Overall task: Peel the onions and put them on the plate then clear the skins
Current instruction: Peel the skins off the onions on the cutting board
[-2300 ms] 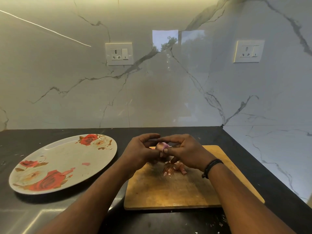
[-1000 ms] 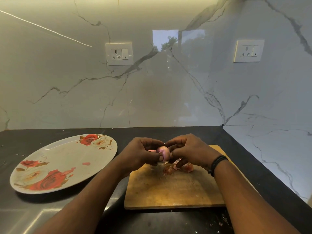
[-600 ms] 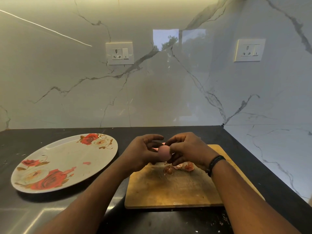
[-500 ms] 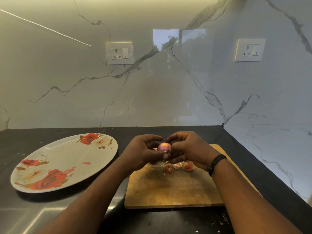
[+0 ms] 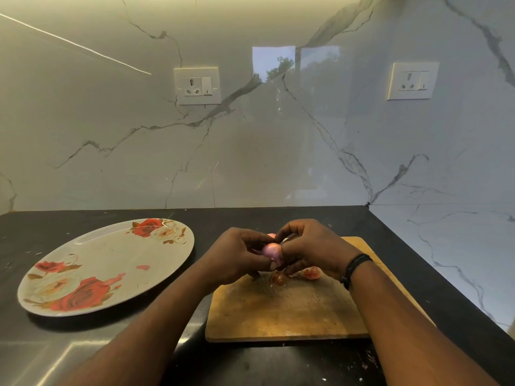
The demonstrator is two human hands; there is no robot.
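In the head view, the left hand [image 5: 237, 257] and the right hand [image 5: 312, 250] both hold a small pink onion [image 5: 271, 251] with curled fingers, above the far part of the wooden cutting board [image 5: 278, 310]. Reddish skins [image 5: 295, 275] lie on the board under the hands. The flowered plate [image 5: 106, 263] stands to the left on the dark counter [image 5: 41, 358].

Counted on the black stone counter [image 5: 278, 366]:
- one oval floral-patterned plate [image 5: 111, 254];
- one rectangular wooden cutting board [image 5: 281, 313];
- one small pink peeled onion [image 5: 271, 250], held between two hands;
- two clumps of reddish onion skin [image 5: 311, 273].

On the marble wall: two white socket plates [image 5: 197, 85].
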